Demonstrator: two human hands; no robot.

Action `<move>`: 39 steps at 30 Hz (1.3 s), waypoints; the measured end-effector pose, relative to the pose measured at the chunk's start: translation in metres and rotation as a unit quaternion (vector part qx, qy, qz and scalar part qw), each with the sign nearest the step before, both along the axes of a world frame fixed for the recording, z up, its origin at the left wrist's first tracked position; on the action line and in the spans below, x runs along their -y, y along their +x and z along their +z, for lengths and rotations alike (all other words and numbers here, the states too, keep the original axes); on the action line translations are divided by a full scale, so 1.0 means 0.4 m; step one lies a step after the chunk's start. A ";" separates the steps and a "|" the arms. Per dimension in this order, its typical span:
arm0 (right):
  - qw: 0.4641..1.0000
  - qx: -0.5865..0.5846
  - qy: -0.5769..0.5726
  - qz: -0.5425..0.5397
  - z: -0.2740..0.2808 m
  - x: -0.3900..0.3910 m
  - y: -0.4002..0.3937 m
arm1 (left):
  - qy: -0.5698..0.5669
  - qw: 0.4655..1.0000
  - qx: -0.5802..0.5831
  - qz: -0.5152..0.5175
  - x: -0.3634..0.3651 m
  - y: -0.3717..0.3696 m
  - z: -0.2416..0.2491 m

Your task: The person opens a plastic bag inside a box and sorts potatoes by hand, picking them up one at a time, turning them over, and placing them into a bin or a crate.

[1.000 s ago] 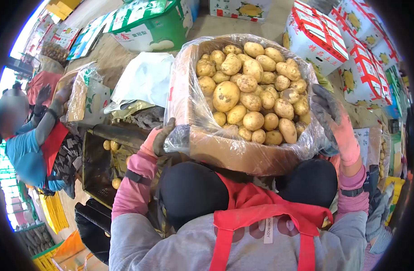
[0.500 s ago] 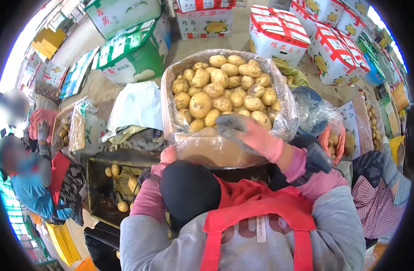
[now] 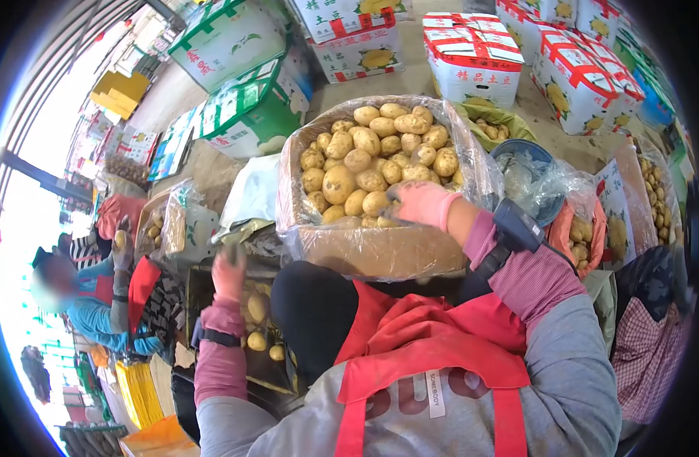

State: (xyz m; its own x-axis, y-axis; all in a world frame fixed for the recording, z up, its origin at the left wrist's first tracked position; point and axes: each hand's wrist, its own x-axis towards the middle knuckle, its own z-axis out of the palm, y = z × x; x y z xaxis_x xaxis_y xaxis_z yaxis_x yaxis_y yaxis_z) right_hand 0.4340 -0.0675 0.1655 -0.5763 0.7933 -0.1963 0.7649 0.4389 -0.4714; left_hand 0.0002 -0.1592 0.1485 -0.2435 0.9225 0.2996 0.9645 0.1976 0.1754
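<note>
My right hand (image 3: 424,204), in a pink glove with dark fingertips, rests over the near right part of a potato pile. Its fingers point left and are spread, beside a potato (image 3: 376,202). The potatoes fill a cardboard box (image 3: 380,251) lined with clear plastic. My left hand (image 3: 229,273), also gloved, is raised left of my knee, above a dark crate (image 3: 269,373) with several loose potatoes (image 3: 256,340). Motion smears its fingers, so whether it holds anything cannot be made out.
Green cartons (image 3: 250,107) stand at back left, red-and-white cartons (image 3: 473,65) behind the box. A blue bucket (image 3: 534,152) with plastic and a red bag of potatoes (image 3: 578,236) sit right. A co-worker (image 3: 98,305) holds a potato at left; another person's checked sleeve (image 3: 646,350) is at right.
My left hand has moved left and away from the box's near edge, over the crate. My right hand has shifted slightly right and lower onto the potatoes. The view has turned a little.
</note>
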 end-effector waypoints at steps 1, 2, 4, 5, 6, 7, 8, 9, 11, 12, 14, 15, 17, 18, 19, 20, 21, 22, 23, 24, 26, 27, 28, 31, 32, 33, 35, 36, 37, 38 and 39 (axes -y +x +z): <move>1.000 0.012 -0.006 -0.027 0.007 -0.014 0.012 | 0.046 0.997 0.046 -0.030 -0.024 0.038 0.065; 0.998 0.025 -0.011 -0.052 0.013 -0.031 0.023 | 0.094 0.990 0.091 -0.058 -0.047 0.086 0.125; 0.999 -0.017 0.030 0.023 0.016 -0.078 0.069 | 0.139 0.968 0.161 -0.134 -0.088 0.235 0.223; 0.999 -0.027 0.043 0.012 0.028 -0.093 0.088 | 0.135 0.954 0.198 -0.180 -0.109 0.321 0.250; 0.998 -0.036 0.056 0.001 0.034 -0.107 0.110 | 0.133 0.936 0.235 -0.225 -0.123 0.411 0.269; 0.990 -0.113 0.034 -0.079 0.007 -0.129 0.142 | 0.118 0.935 0.220 -0.253 -0.119 0.496 0.287; 0.970 -0.191 0.011 -0.150 -0.038 -0.162 0.176 | 0.124 0.927 0.215 -0.280 -0.130 0.545 0.256; 0.968 -0.236 0.060 -0.068 -0.105 -0.196 0.228 | 0.063 0.927 0.242 -0.280 -0.162 0.582 0.197; 0.959 -0.260 -0.017 -0.113 -0.059 -0.173 0.216 | 0.085 0.949 0.099 -0.287 -0.177 0.657 0.108; 0.967 -0.161 -0.105 -0.166 0.024 -0.120 0.152 | 0.076 0.947 0.073 -0.304 -0.162 0.661 0.079; 0.989 -0.041 0.129 0.062 -0.162 -0.133 0.195 | -0.189 0.933 -0.005 -0.307 -0.162 0.658 0.004; 0.983 -0.117 -0.139 -0.013 -0.151 -0.100 0.146 | -0.231 0.926 -0.041 -0.296 -0.158 0.652 -0.051; 0.991 -0.007 -0.131 0.017 -0.043 0.049 -0.005 | -0.341 0.860 -0.108 -0.363 -0.170 0.608 -0.093; 0.997 0.045 0.002 0.055 -0.109 0.069 -0.013 | -0.342 0.870 -0.101 -0.340 -0.171 0.582 -0.097; 0.994 0.066 0.050 0.067 -0.154 0.077 -0.025 | -0.359 0.864 -0.112 -0.336 -0.172 0.568 -0.099; 0.989 0.087 0.098 0.073 -0.181 0.079 -0.035 | -0.375 0.855 -0.124 -0.336 -0.164 0.560 -0.100; 0.988 0.088 0.102 0.081 -0.194 0.073 -0.042 | -0.274 0.900 -0.148 -0.305 -0.140 0.554 -0.130; 0.985 0.124 0.100 0.068 -0.191 0.072 -0.050 | -0.271 0.903 -0.145 -0.301 -0.137 0.544 -0.126; 0.981 0.161 0.096 0.056 -0.194 0.073 -0.051 | -0.266 0.911 -0.130 -0.289 -0.139 0.545 -0.130; 0.980 0.164 0.099 0.060 -0.179 0.081 -0.066 | -0.260 0.918 -0.117 -0.277 -0.131 0.543 -0.123; 0.972 0.219 0.080 0.016 -0.138 0.104 -0.101 | -0.277 0.907 -0.109 -0.299 -0.120 0.529 -0.077; 0.971 0.223 0.084 0.013 -0.147 0.104 -0.096 | -0.271 0.909 -0.100 -0.300 -0.137 0.529 -0.105; 0.968 0.222 0.117 -0.001 -0.180 0.098 -0.092 | -0.266 0.911 -0.092 -0.301 -0.150 0.531 -0.144; 0.960 0.230 0.154 -0.032 -0.238 0.121 -0.105 | -0.083 0.932 -0.226 -0.270 -0.196 0.570 -0.389; 0.958 0.239 0.155 -0.041 -0.247 0.120 -0.099 | -0.178 0.948 -0.129 -0.232 -0.210 0.589 -0.408; 0.957 0.227 0.175 -0.040 -0.245 0.138 -0.096 | -0.065 0.953 -0.127 -0.269 -0.158 0.575 -0.369; 0.960 0.209 0.181 -0.040 -0.247 0.157 -0.105 | -0.084 0.940 -0.127 -0.306 -0.124 0.559 -0.320; 0.965 0.203 0.163 -0.040 -0.254 0.159 -0.097 | -0.162 0.928 -0.110 -0.316 -0.160 0.564 -0.363; 0.963 0.193 0.182 -0.038 -0.263 0.170 -0.094 | -0.157 0.921 -0.113 -0.339 -0.160 0.578 -0.336; 0.962 0.183 0.200 -0.036 -0.264 0.182 -0.092 | -0.150 0.915 -0.109 -0.357 -0.139 0.567 -0.310; 0.965 0.172 0.193 -0.037 -0.254 0.193 -0.090 | -0.144 0.909 -0.103 -0.377 -0.108 0.551 -0.288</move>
State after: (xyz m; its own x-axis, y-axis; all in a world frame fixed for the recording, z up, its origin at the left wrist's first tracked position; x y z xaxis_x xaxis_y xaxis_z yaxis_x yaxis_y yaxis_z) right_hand 0.3978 -0.1448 0.0640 -0.4687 0.8821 -0.0472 0.8829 0.4695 0.0049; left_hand 0.2205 -0.1161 0.0332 0.5241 0.8516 -0.0133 0.8516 -0.5238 0.0212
